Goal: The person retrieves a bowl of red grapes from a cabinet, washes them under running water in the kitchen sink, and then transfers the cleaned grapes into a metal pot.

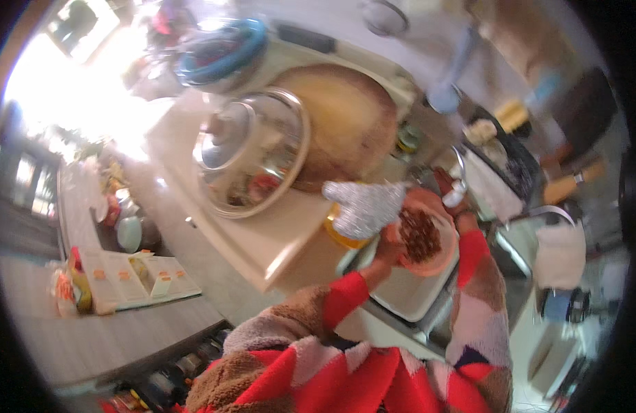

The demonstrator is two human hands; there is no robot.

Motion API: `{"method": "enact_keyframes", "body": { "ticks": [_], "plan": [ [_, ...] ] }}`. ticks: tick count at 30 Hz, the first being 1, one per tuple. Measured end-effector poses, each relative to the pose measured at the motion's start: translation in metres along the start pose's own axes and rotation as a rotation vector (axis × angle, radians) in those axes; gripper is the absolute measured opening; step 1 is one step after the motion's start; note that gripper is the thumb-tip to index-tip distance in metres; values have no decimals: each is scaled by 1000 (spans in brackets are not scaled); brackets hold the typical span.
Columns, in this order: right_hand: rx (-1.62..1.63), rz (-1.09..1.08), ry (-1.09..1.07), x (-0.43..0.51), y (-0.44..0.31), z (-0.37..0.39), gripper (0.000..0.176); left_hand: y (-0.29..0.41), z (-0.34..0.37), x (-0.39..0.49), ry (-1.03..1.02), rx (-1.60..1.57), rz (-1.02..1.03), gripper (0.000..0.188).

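Note:
A pink bowl (435,260) holding dark reddish-brown pieces of food is tilted over the sink area. My left hand (389,250) grips its left side, the fingers partly hidden by the rim. At the faucet, by the bowl's upper right edge, is my right hand (452,199); blur hides what its fingers do. A crumpled silver foil-like item (367,209) lies over a yellow-orange container (345,235), just left of the bowl. Beneath the bowl sits a white rectangular basin (408,299).
A large metal lid or bowl (251,152) and a round wooden board (349,118) stand on the counter. Behind them is a blue-rimmed tub (225,51). To the right are a dark dish rack (504,149) and a hanging pale cloth (559,255).

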State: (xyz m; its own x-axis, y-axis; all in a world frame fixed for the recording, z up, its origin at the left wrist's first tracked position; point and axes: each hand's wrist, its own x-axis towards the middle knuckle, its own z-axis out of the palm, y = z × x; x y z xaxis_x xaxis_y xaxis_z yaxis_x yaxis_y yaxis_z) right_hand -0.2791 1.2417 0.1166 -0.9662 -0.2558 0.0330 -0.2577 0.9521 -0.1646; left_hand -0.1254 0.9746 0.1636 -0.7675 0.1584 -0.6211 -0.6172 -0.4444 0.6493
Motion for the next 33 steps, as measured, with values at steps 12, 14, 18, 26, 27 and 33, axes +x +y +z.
{"method": "enact_keyframes", "body": {
  "ticks": [12,14,18,26,27,33],
  "plan": [
    [27,159,292,-68,-53,-35,37,10,3,2,-202,24,34,63],
    [36,403,284,-104,-79,-35,36,9,-4,8,-216,-6,15,62],
    [287,744,390,-167,-107,-32,45,19,6,-11,-178,44,-54,60],
    [1541,1066,81,-195,-112,-54,21,34,9,-28,-311,66,-64,51],
    [1609,1038,97,-191,-112,-55,19,40,8,-34,-342,66,-61,51],
    [1550,1094,261,-183,-113,-48,8,31,-51,-74,-337,259,-64,61]
  ]
}}
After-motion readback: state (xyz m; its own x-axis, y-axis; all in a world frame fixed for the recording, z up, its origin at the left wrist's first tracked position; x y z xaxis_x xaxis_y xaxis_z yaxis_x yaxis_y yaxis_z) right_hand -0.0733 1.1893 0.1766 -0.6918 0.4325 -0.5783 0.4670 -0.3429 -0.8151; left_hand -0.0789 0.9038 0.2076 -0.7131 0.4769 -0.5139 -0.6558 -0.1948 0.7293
